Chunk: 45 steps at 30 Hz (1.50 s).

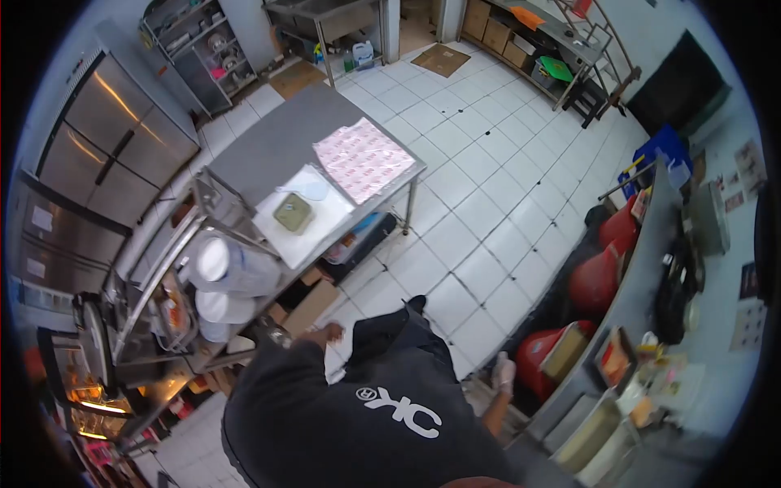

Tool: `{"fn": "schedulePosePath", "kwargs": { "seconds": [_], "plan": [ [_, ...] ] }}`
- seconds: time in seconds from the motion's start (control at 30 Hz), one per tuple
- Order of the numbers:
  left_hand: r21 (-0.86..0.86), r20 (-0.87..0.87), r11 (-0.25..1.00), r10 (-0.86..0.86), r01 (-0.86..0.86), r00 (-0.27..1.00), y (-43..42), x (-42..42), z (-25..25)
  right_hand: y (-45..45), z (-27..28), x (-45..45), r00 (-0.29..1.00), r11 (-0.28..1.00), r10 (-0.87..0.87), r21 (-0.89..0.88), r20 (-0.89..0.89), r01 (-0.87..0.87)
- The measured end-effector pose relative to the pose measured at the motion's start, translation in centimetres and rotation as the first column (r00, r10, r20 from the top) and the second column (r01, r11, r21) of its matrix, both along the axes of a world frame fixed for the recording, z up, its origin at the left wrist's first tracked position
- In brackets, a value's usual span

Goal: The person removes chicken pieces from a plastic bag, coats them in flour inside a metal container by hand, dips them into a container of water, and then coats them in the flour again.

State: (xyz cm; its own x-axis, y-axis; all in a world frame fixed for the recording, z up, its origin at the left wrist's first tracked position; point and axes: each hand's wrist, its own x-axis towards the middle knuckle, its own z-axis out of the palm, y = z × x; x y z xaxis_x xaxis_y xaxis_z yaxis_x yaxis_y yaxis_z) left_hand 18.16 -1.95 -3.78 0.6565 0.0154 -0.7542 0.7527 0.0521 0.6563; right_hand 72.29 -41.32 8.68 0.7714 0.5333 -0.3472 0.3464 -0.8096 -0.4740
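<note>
White item (337,358) at left hand (328,333), on its torso side, long axis running toward the shirt (358,423); left nearer than gloved right hand (504,372), which is beside red bin (535,358); opening and grip of both: cannot tell.

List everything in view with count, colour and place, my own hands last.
Steel table: one, grey, upper centre-left
Printed sheet: one, pink and white, on table
Square container: one, olive green, table's near end
Refrigerator: one, silver, far left
Mats: two, brown, floor, top
Red containers: three, beside right counter
Clutter: uncounted, mixed colours, shelves and counters
Left hand: one, bare, lower centre
Right hand: one, clear glove, near closest red container
</note>
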Motion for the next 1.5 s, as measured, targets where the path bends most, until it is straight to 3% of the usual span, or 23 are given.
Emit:
{"fn": "schedulePosePath", "kwargs": {
  "seconds": [0.03, 0.07, 0.1, 0.13, 0.17, 0.2, 0.27, 0.3, 0.37, 0.47, 0.6, 0.63, 0.7, 0.77, 0.83, 0.9, 1.03, 1.13, 1.23, 1.27, 1.3, 1.33, 1.5],
  "plan": [
    [0.693, 0.063, 0.64, -0.512, 0.332, 0.857, 3.0, 6.7, -0.2, 2.5, 2.1, 0.2, 0.81, 0.878, -0.455, -0.038, -0.37, 0.477],
    [0.767, -0.105, 0.561, -0.368, 0.311, 0.924, 5.2, 13.3, -0.1, 3.7, 4.7, 0.3, 0.893, 0.914, -0.359, 0.091, -0.271, 0.395],
    [0.716, 0.093, 0.697, -0.117, 0.015, 0.989, 7.6, 19.2, 1.6, 4.2, 4.6, 1.6, 0.796, 0.829, -0.404, 0.187, -0.451, 0.527],
    [0.808, 0.357, 0.53, -0.091, -0.258, 0.93, 9.4, 24.8, 2.6, 4.1, 2.8, 2.0, 0.657, 0.693, -0.411, 0.251, -0.631, 0.675],
    [0.786, 0.428, 0.546, -0.141, -0.29, 0.893, 12.6, 30.5, -1.5, 4.3, 4.6, 2.6, 0.66, 0.693, -0.39, 0.267, -0.643, 0.67],
    [0.269, 0.29, 0.849, 0.378, -0.454, 0.879, 13.0, 37.0, 6.5, 4.7, 6.4, 3.4, 0.652, 0.677, -0.379, 0.283, -0.657, 0.679],
    [0.039, 0.285, 0.916, 0.373, -0.399, 0.883, 16.1, 47.8, 9.3, 4.0, 9.5, 5.5, 0.729, 0.785, -0.309, 0.269, -0.61, 0.558],
    [-0.372, 0.364, 0.891, 0.396, -0.259, 0.843, 19.0, 52.6, 7.7, 3.3, 9.4, 6.2, 0.787, 0.788, -0.376, 0.278, -0.489, 0.549],
    [0.02, 0.307, 0.968, 0.231, -0.249, 0.923, 17.8, 63.6, 9.3, 1.5, 8.7, 7.9, 0.837, 0.797, -0.504, 0.259, -0.214, 0.546],
    [0.123, 0.3, 0.981, 0.109, -0.151, 0.948, 12.5, 76.3, 15.0, -2.7, 14.9, 12.6, 0.685, 0.61, -0.629, 0.312, -0.369, 0.728],
    [0.141, 0.351, 0.973, -0.223, 0.184, 0.91, 9.2, 80.4, 14.2, -6.9, 21.0, 19.9, 0.685, 0.611, -0.638, 0.311, -0.351, 0.728],
    [-0.036, 0.246, 0.999, 0.001, 0.008, 0.969, 7.3, 80.2, 14.3, -9.3, 21.8, 21.4, 0.522, 0.438, -0.655, 0.288, -0.546, 0.852],
    [-0.158, 0.214, 0.971, 0.212, -0.18, 0.954, 6.8, 79.6, 8.1, -15.2, 25.5, 26.4, 0.778, 0.702, -0.625, 0.475, 0.056, 0.53],
    [0.411, -0.015, 0.73, -0.593, 0.545, 0.805, 7.1, 79.0, 7.8, -23.1, 27.6, 31.2, 0.754, 0.885, -0.464, 0.274, 0.464, 0.376],
    [0.454, -0.141, 0.493, -0.783, 0.743, 0.606, 4.8, 81.0, 7.8, -29.3, 32.2, 36.0, 0.421, 0.532, -0.847, 0.518, 0.326, 0.67],
    [0.351, -0.109, 0.649, -0.688, 0.675, 0.718, 2.6, 86.0, 8.7, -35.7, 35.9, 42.0, 0.025, 0.234, -0.93, 0.539, 0.366, 0.809],
    [0.246, -0.034, 0.772, -0.598, 0.587, 0.801, 1.2, 97.1, 10.4, -46.2, 41.3, 50.1, -0.245, 0.036, -0.832, 0.488, 0.498, 0.872],
    [0.134, 0.043, 0.844, -0.528, 0.519, 0.848, 2.8, 103.4, 10.7, -49.8, 43.0, 54.6, -0.343, -0.125, -0.723, 0.375, 0.599, 0.919],
    [-0.711, 0.074, 0.687, -0.14, 0.15, 0.987, 6.0, 109.0, 9.5, -52.0, 45.0, 57.6, -0.002, -0.032, -0.822, -0.043, 0.57, 0.999],
    [-0.749, 0.036, 0.66, -0.044, 0.056, 0.998, 5.9, 111.0, 9.4, -54.8, 42.8, 58.1, -0.111, -0.135, -0.819, -0.002, 0.563, 0.991],
    [-0.265, -0.026, 0.946, 0.188, -0.188, 0.982, 3.2, 113.9, 10.7, -57.5, 41.2, 58.3, -0.228, -0.239, -0.803, 0.053, 0.551, 0.97],
    [-0.071, 0.07, 0.981, 0.188, -0.183, 0.98, 1.2, 117.8, 11.2, -58.9, 40.5, 58.5, -0.219, -0.237, -0.803, 0.04, 0.554, 0.971],
    [0.029, 0.208, 0.975, -0.222, 0.221, 0.953, -3.7, 130.5, 15.9, -61.6, 44.5, 57.8, -0.126, -0.183, -0.714, -0.01, 0.689, 0.983]
  ]
}}
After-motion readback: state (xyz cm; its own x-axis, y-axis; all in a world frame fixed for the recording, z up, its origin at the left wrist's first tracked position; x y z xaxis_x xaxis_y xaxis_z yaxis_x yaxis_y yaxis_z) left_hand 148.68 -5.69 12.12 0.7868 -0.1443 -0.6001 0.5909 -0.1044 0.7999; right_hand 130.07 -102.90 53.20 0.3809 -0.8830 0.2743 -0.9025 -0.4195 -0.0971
